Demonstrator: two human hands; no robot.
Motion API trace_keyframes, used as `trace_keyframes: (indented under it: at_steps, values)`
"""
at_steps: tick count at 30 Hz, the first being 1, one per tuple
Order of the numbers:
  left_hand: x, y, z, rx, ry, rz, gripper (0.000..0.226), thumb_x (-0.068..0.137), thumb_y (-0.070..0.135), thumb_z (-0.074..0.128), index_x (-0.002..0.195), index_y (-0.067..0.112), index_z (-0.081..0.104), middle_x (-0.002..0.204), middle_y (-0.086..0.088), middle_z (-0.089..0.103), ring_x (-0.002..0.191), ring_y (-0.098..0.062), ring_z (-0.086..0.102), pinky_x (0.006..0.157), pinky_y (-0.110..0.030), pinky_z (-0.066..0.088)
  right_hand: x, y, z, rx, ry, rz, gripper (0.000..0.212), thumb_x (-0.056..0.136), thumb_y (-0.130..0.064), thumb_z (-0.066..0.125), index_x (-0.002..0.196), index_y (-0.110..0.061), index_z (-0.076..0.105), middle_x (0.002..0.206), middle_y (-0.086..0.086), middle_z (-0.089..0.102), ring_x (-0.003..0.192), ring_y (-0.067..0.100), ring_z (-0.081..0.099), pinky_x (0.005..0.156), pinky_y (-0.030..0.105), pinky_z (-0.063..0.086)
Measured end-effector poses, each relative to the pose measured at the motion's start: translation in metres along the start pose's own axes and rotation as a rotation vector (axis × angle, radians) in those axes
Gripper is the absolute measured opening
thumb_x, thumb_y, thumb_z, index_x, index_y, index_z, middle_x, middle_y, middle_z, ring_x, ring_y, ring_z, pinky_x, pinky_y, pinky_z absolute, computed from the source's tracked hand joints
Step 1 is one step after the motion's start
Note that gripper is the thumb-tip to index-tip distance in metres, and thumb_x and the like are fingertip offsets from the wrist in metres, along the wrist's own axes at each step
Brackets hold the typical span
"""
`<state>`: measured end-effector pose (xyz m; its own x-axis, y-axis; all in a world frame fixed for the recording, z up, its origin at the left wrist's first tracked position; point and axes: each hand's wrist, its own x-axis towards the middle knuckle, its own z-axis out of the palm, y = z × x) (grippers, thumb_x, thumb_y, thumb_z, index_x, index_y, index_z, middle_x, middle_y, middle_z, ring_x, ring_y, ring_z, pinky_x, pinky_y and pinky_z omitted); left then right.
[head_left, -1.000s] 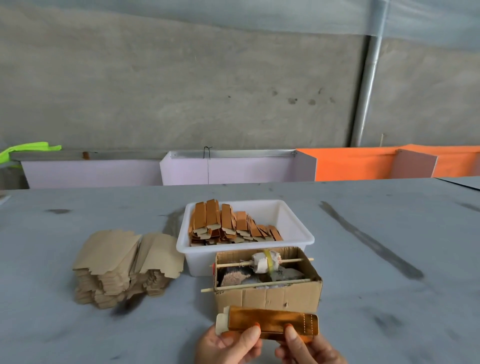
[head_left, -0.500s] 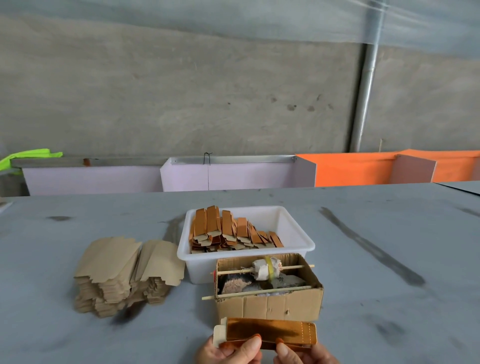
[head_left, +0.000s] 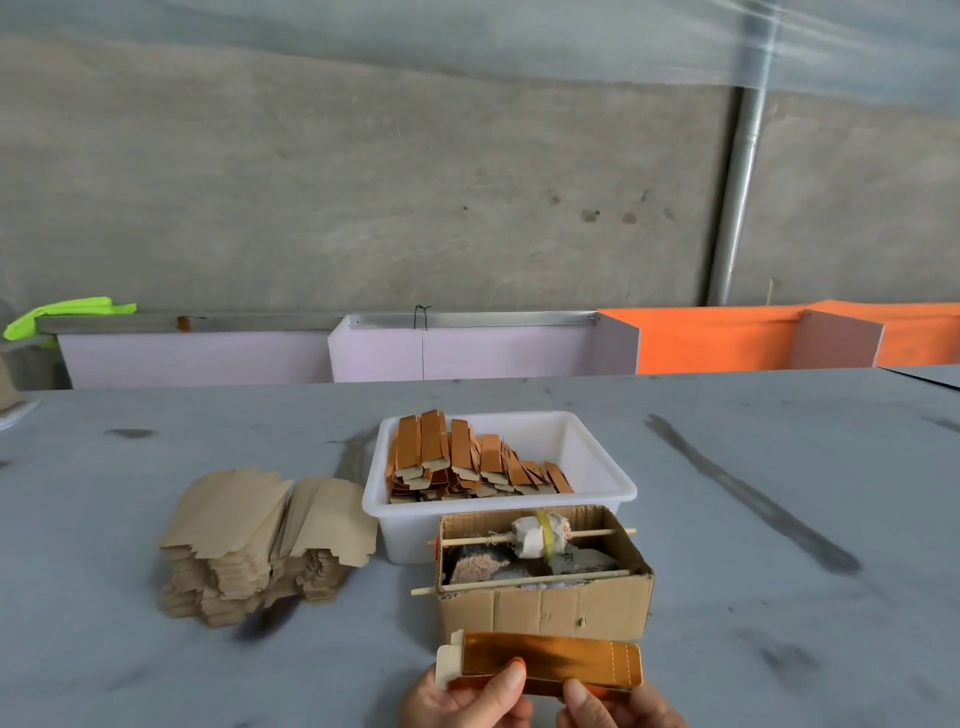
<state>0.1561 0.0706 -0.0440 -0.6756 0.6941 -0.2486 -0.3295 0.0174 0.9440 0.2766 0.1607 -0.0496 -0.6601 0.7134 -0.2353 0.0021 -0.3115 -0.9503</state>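
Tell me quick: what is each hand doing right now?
Left hand: pinching the shiny orange carton near its left end.
Right hand: pinching the same carton further right.

Taken from one head-worn wide-angle lens, facing forward and slightly down across the grey table (head_left: 779, 649) toward the concrete wall (head_left: 363, 182). Nearest the lens, low at the bottom edge: left hand (head_left: 457, 701), right hand (head_left: 618, 709) and gold card (head_left: 550, 662). Just beyond, centre frame: cardboard box (head_left: 545, 608), white tub (head_left: 602, 467).
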Motion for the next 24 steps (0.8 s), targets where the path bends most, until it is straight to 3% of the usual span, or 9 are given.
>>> trace_keyframes:
  at_steps: [2,5,16,20,24]
  values:
    - [-0.002,0.002,0.0,-0.033,0.034,0.034,0.022,0.054,0.014,0.086,0.065,0.002,0.072,0.063,-0.025,0.066,0.047,-0.027,0.064,0.043,-0.023,0.049,0.0,-0.001,0.002,0.018,0.072,-0.061,0.018,0.06,0.001,0.079,0.076,-0.006,0.074,0.069,0.02,0.07,0.054,0.026,0.068,0.047,0.025,0.052]
    - [-0.007,0.003,-0.001,-0.078,0.054,0.041,0.014,0.062,0.001,0.082,0.069,-0.003,0.07,0.061,-0.028,0.063,0.046,-0.029,0.062,0.043,-0.026,0.05,-0.003,0.001,0.006,-0.007,0.159,-0.087,0.009,0.065,0.0,0.078,0.071,-0.005,0.075,0.066,0.021,0.069,0.05,0.024,0.066,0.055,0.029,0.049]
    - [-0.01,0.006,-0.005,-0.116,0.009,0.038,0.024,0.05,0.012,0.083,0.068,0.0,0.073,0.068,-0.03,0.065,0.057,-0.035,0.063,0.058,-0.036,0.052,-0.005,-0.006,0.014,-0.047,0.204,-0.048,0.007,0.067,-0.005,0.079,0.071,-0.006,0.073,0.06,0.015,0.069,0.044,0.018,0.063,0.053,0.028,0.046]
    - [-0.006,0.001,-0.003,-0.047,0.022,0.085,0.02,0.063,0.005,0.081,0.078,-0.004,0.071,0.067,-0.028,0.066,0.052,-0.03,0.064,0.048,-0.028,0.052,-0.005,-0.008,0.011,0.006,0.174,-0.082,0.013,0.069,0.004,0.075,0.076,-0.005,0.072,0.062,0.018,0.068,0.048,0.021,0.065,0.045,0.021,0.049]
    - [-0.004,-0.002,0.004,-0.061,0.003,0.139,0.011,0.063,-0.005,0.079,0.071,-0.003,0.071,0.064,-0.029,0.065,0.049,-0.029,0.063,0.045,-0.026,0.051,-0.003,-0.004,0.008,0.009,0.2,-0.143,0.011,0.068,0.003,0.076,0.077,-0.002,0.071,0.057,0.017,0.066,0.044,0.019,0.063,0.042,0.018,0.048]
